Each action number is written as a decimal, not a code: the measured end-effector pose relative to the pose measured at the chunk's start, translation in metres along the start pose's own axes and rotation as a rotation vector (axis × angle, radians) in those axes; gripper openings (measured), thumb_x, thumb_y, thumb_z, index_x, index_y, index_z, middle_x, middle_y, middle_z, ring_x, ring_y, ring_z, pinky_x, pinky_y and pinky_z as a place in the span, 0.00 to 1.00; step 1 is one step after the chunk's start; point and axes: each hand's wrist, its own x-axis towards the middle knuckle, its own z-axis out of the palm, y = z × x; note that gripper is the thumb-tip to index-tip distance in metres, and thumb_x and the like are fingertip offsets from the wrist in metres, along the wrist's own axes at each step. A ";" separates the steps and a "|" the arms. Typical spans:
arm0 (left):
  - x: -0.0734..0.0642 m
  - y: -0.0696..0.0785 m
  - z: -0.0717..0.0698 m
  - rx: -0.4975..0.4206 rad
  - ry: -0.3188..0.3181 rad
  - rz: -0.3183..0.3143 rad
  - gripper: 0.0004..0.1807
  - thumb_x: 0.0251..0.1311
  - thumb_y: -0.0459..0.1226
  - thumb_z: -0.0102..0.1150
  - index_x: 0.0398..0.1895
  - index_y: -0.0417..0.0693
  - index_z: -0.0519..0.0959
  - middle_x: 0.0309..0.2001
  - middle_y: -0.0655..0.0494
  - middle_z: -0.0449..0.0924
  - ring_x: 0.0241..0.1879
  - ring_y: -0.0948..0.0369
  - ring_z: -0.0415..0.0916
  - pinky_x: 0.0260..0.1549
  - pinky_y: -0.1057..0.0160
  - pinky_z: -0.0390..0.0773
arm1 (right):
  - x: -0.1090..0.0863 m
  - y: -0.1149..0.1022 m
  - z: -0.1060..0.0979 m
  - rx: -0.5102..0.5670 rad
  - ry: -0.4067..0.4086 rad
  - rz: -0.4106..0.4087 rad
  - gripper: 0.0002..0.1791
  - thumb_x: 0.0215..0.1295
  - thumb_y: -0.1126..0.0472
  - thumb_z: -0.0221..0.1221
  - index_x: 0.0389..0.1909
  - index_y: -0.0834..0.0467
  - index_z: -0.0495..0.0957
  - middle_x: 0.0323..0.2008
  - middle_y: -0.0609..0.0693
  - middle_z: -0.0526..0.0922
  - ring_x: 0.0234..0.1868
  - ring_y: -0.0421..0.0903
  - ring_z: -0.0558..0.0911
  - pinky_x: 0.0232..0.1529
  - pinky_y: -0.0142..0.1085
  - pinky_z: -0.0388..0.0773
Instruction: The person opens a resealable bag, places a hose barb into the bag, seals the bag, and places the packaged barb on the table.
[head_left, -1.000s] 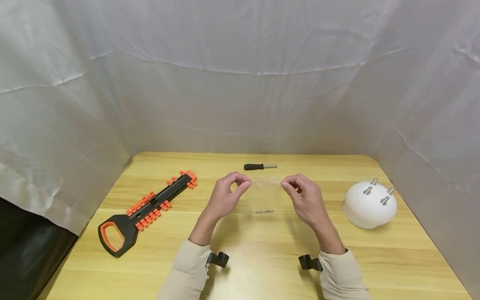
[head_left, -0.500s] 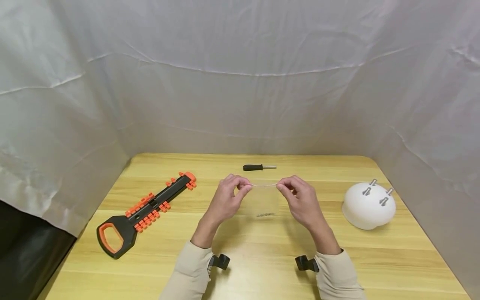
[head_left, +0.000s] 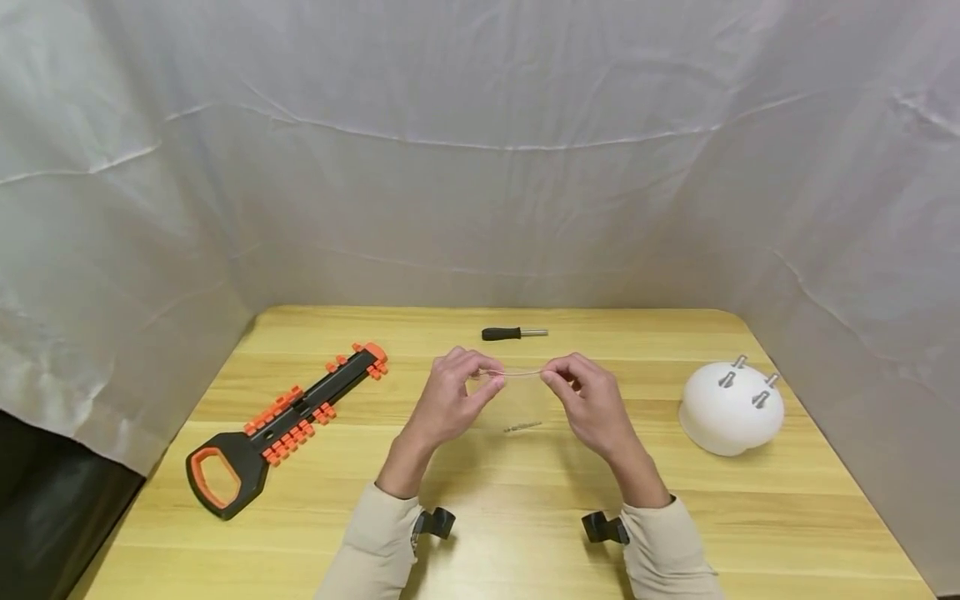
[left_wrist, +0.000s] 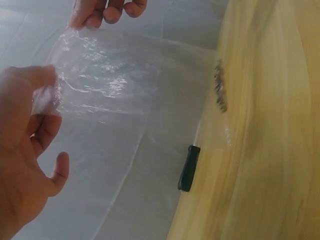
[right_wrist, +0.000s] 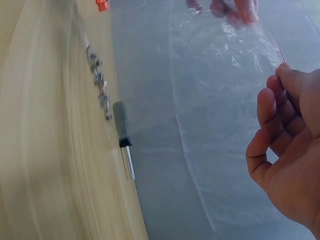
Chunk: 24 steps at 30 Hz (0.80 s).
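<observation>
Both hands hold a clear plastic bag [head_left: 522,402] by its top edge, stretched between them over the middle of the table. My left hand [head_left: 450,398] pinches one end of the edge between thumb and forefinger, and a bit of film bunches behind those fingers in the left wrist view. The other end is pinched by my right hand [head_left: 591,402], whose remaining fingers curl loosely in the right wrist view. Along the bag's bottom lies a row of small metal pieces [right_wrist: 100,82] that look like screws. A thin reddish line runs along the top edge beside the right thumb.
Beyond the hands lies a screwdriver [head_left: 513,333] with a black handle. At left is a black paddle-shaped piece [head_left: 300,408] with orange clips and a handle hole. A white rounded part [head_left: 731,408] with metal posts stands at right. Grey fabric [head_left: 495,225] walls the table [head_left: 517,550].
The right hand has moved left, closer to the left hand. The bag's mouth, parted a second ago, now shows as a narrow line. The row of metal pieces has tilted slightly.
</observation>
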 end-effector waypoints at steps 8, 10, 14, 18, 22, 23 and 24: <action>0.001 0.001 0.001 0.039 0.003 0.003 0.04 0.61 0.40 0.63 0.34 0.52 0.83 0.32 0.60 0.85 0.28 0.57 0.72 0.34 0.64 0.63 | -0.001 -0.002 0.006 0.000 -0.013 -0.016 0.02 0.65 0.62 0.61 0.36 0.56 0.81 0.28 0.44 0.79 0.29 0.37 0.73 0.33 0.30 0.74; 0.001 0.001 0.001 0.052 0.005 0.016 0.04 0.61 0.41 0.63 0.33 0.52 0.84 0.31 0.61 0.85 0.28 0.57 0.73 0.34 0.63 0.63 | 0.000 -0.003 0.007 0.003 -0.014 -0.026 0.02 0.65 0.62 0.61 0.36 0.56 0.81 0.29 0.44 0.80 0.29 0.37 0.73 0.34 0.30 0.74; 0.001 0.003 0.001 0.074 0.002 0.038 0.04 0.61 0.41 0.63 0.32 0.52 0.84 0.31 0.61 0.85 0.28 0.57 0.72 0.36 0.61 0.63 | -0.001 -0.004 0.010 -0.004 -0.019 -0.035 0.02 0.65 0.61 0.61 0.36 0.55 0.81 0.29 0.44 0.80 0.29 0.36 0.74 0.34 0.30 0.75; 0.000 0.005 0.003 0.089 -0.001 0.060 0.04 0.60 0.41 0.64 0.31 0.53 0.84 0.32 0.61 0.85 0.29 0.58 0.73 0.37 0.59 0.64 | -0.002 -0.005 0.013 -0.008 -0.024 -0.038 0.03 0.65 0.61 0.61 0.36 0.55 0.82 0.28 0.43 0.80 0.28 0.35 0.73 0.34 0.30 0.75; 0.001 0.006 0.004 0.106 -0.006 0.069 0.05 0.61 0.43 0.63 0.31 0.54 0.84 0.32 0.63 0.85 0.30 0.60 0.73 0.39 0.58 0.64 | -0.003 -0.006 0.015 -0.013 -0.014 -0.053 0.03 0.64 0.61 0.61 0.35 0.55 0.82 0.27 0.42 0.80 0.27 0.35 0.72 0.33 0.30 0.73; 0.001 0.006 0.005 0.108 -0.001 0.076 0.04 0.60 0.43 0.64 0.31 0.54 0.84 0.32 0.63 0.85 0.30 0.61 0.73 0.39 0.58 0.64 | -0.003 -0.006 0.015 -0.015 -0.012 -0.055 0.03 0.64 0.61 0.62 0.35 0.55 0.82 0.27 0.42 0.80 0.27 0.35 0.72 0.33 0.30 0.73; 0.001 0.006 0.005 0.109 0.004 0.085 0.04 0.60 0.43 0.64 0.31 0.55 0.84 0.32 0.63 0.85 0.30 0.62 0.73 0.39 0.58 0.64 | -0.003 -0.006 0.015 -0.016 -0.009 -0.058 0.03 0.64 0.61 0.62 0.34 0.55 0.82 0.27 0.42 0.80 0.27 0.35 0.72 0.33 0.30 0.73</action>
